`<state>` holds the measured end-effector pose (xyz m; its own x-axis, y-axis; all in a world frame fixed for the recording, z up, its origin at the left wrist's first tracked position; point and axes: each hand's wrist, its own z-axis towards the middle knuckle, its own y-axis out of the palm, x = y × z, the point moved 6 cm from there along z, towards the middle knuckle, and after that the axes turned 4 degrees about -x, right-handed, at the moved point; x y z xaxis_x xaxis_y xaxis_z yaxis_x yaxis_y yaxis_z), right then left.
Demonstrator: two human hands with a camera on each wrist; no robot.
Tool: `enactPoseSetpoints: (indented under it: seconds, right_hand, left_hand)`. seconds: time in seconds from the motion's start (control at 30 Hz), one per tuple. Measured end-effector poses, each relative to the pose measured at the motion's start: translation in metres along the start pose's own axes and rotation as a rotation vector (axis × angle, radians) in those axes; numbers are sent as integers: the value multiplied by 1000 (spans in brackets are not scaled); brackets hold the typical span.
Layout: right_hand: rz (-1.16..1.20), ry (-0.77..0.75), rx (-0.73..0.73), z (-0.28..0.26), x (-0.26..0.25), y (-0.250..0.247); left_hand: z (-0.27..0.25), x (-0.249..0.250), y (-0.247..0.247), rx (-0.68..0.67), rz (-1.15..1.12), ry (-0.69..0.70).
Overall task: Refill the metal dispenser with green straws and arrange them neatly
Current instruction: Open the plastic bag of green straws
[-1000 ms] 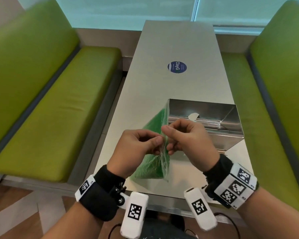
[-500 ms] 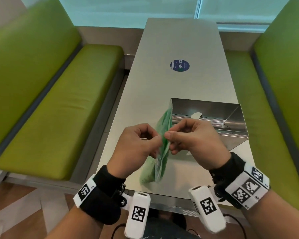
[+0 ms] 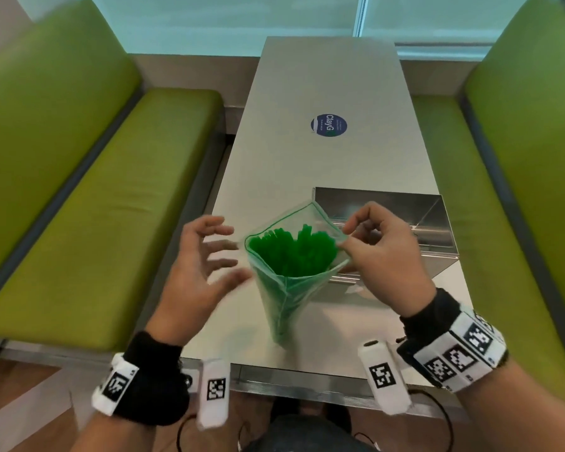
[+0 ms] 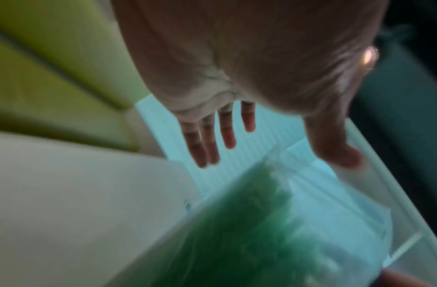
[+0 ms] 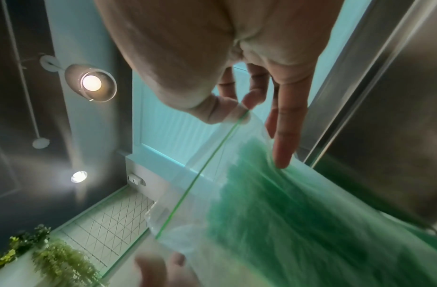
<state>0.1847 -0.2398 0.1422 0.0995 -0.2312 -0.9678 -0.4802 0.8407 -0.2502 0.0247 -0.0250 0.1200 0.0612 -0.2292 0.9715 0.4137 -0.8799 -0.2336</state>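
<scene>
A: From the head view, where are the green straws (image 3: 291, 252)?

B: Standing upright in a clear plastic bag (image 3: 286, 288) whose mouth gapes open. The bag's bottom rests on the worktop (image 3: 274, 148), just in front of the metal dispenser (image 3: 405, 210). I judge the straws light and springy, and the bag thin, floppy and slippery, so it would sag if let go. Better to take hold by its rim or round the bundle.

A: And the hands?

B: The right hand (image 3: 382, 252) pinches the bag's rim on its right side between thumb and forefinger. The left hand (image 3: 203, 262) is spread, its fingers (image 3: 222, 246) straight, just beside the bag and blurred; it grips nothing.

A: Left wrist view?

B: Blurred. The left hand's fingers (image 4: 227, 132) are splayed and released, above the bag (image 4: 311, 223), apart from it.

A: Right wrist view?

B: Thumb and forefinger of the right hand (image 5: 249, 93) nip the green-edged rim. Another of its fingers (image 5: 285, 139) is stretched down against the film outside the straws (image 5: 274, 194).
</scene>
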Motion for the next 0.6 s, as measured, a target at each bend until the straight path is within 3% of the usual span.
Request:
enactPoseSetpoints:
  seconds: [0.1, 0.2, 0.33, 0.5, 0.6]
  right_hand:
    - [174, 60, -36, -3, 1, 12]
    - [275, 65, -139, -5, -1, 28]
    - [376, 65, -220, -5, -1, 29]
    - [269, -126, -251, -6, -10, 11]
    - [297, -160, -248, -9, -9, 14]
  left_hand:
    - [-12, -39, 38, -216, 104, -77]
    - [-13, -55, 66, -190, 43, -185]
    - [-7, -23, 66, -67, -65, -38]
    - [-6, -18, 40, -172, -204, 10]
    - [-1, -12, 39, -240, -185, 24]
